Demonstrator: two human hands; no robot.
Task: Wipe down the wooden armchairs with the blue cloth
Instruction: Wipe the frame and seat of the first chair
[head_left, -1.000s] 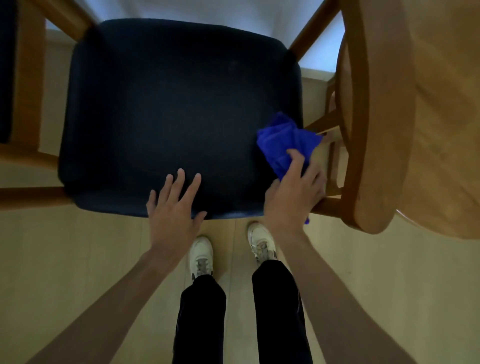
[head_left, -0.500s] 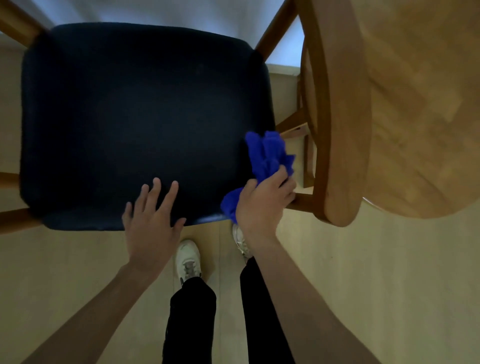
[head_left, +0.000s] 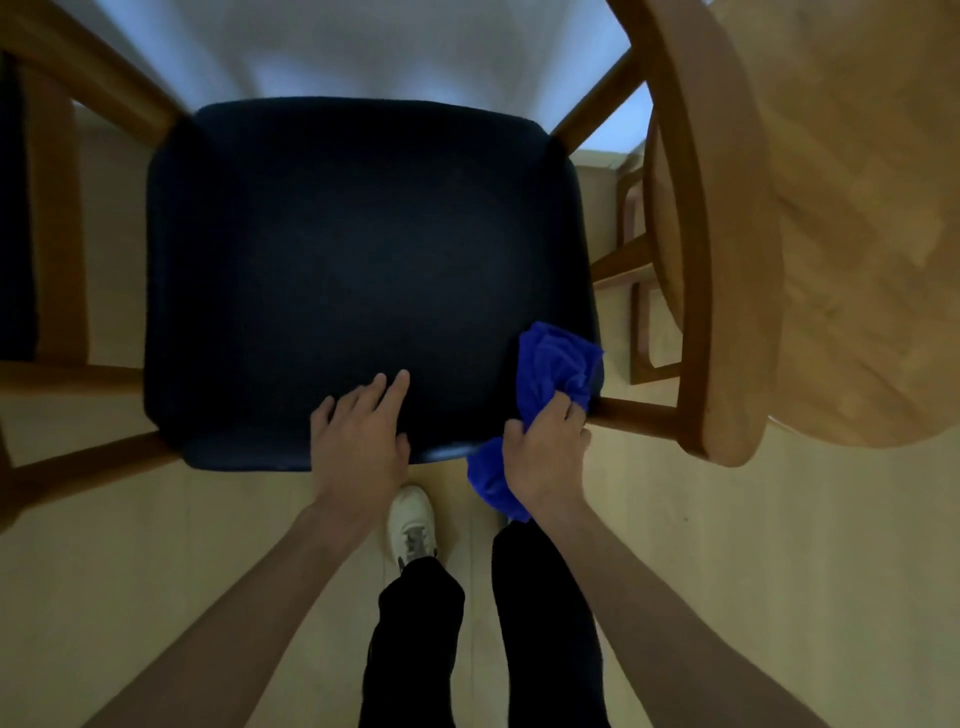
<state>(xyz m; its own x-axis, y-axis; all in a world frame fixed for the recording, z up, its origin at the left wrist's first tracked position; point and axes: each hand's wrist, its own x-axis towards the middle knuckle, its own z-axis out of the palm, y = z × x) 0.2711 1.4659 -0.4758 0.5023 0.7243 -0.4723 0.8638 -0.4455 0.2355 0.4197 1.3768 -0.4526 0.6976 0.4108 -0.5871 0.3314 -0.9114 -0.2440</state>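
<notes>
**Cloth at seat corner, right hand gripping**

The cloth (head_left: 556, 364) is bunched at the 4 o'clock corner of the seat (head_left: 363, 270), one end hanging below the seat edge. The right hand (head_left: 545, 452) grips it, fingers curled round the fabric, next to the wooden rail (head_left: 639, 413). The left hand (head_left: 358, 441) rests flat on the seat's 6 o'clock edge, fingers straight and slightly spread. The armrest (head_left: 722, 260) lies at 3 o'clock.

Armchair frame (head_left: 722, 249) is showing smooth, lightly satin honey wood w/ faint grain. Seat pad (head_left: 363, 270) inside the frame is looking dark, matt, finely textured fabric. Blue cloth (head_left: 556, 364) at the seat pad's front right corner is looking soft, fuzzy microfibre. Floor (head_left: 156, 571) under the frame: pale, smooth wood-look.
</notes>
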